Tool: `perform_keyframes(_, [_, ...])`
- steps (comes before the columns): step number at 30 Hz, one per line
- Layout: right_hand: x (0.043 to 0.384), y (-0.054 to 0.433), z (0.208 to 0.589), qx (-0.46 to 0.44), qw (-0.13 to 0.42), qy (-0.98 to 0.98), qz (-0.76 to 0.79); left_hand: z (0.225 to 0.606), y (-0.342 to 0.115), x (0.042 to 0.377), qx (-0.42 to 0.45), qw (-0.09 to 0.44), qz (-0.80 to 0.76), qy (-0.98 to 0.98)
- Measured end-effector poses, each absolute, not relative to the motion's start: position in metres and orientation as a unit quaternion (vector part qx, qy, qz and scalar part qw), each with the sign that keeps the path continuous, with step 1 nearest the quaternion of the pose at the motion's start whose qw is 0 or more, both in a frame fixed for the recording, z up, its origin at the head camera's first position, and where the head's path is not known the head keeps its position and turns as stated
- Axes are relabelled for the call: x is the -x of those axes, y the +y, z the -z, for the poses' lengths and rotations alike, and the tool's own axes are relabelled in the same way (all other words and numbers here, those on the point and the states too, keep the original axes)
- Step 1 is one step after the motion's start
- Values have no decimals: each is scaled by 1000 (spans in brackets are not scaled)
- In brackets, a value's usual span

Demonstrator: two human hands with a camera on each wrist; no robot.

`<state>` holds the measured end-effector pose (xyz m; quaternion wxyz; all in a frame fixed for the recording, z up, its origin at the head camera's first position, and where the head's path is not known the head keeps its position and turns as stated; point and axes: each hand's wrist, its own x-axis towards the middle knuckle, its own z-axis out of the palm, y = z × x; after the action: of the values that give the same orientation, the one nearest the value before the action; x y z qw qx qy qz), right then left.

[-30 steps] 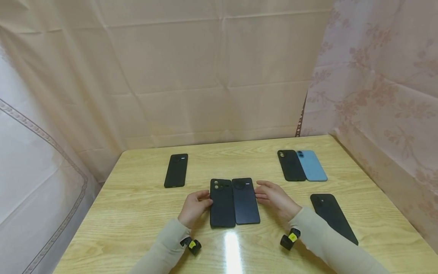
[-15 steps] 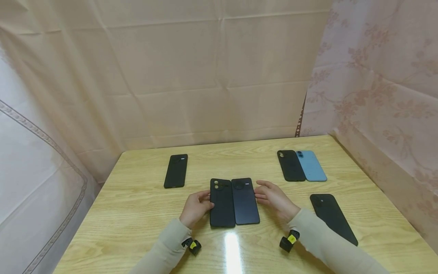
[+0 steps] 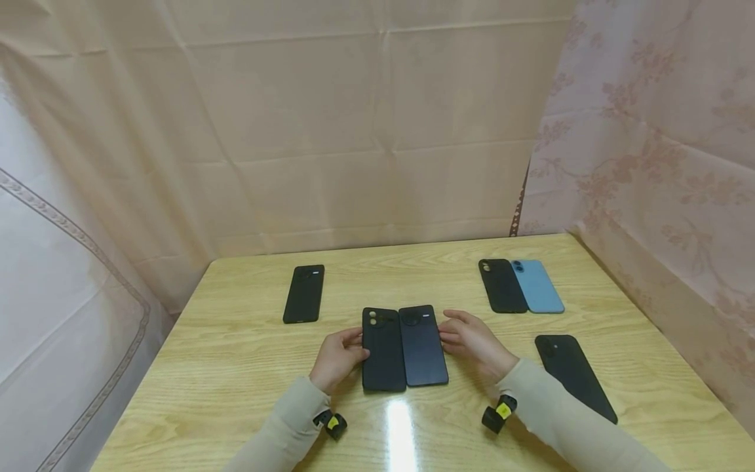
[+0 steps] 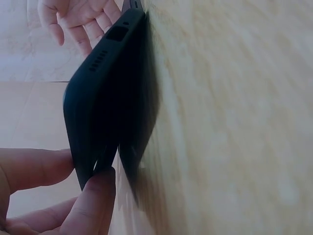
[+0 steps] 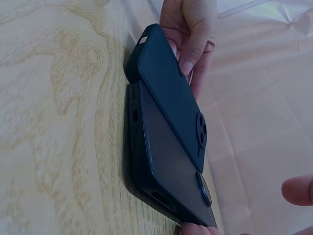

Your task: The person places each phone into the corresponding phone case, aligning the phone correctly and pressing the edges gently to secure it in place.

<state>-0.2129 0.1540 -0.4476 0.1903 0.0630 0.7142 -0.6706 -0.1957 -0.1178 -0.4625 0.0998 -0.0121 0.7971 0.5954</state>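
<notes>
1. Left hand (image 3: 336, 362) has edged slightly toward the black case (image 3: 385, 357) over the last second, its thumb now farther over the left edge. No clear shift noted in the dark phone (image 3: 426, 354) or right hand (image 3: 476, 344).
2. Location: case and phone lie side by side mid-table (image 3: 236, 387), phone on the right, camera ends far. Case sits slightly nearer.
3. Left grip: narrow pinch, thumb and fingers on the case's left edge, which looks slightly raised.
4. Right grip: loose and wide, fingertips at the phone's right edge, thumb clear; nothing grasped. Whether a fingertip is beneath cannot be told.
5. Judgement: the step in hand appears to be adjusting this pair. Best practice: lower the case's left edge flat before release, steady the phone with light fingertip contact, and keep adjoining long edges from riding over each other.
</notes>
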Motion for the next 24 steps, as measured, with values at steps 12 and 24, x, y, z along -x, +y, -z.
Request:
perform_keyframes(12, [216, 156, 450, -75, 195, 688, 695, 461, -118, 195, 15, 106, -601, 792])
perform_keyframes(24, [221, 153, 455, -74, 200, 657, 724, 465, -120, 196, 13, 97, -600, 794])
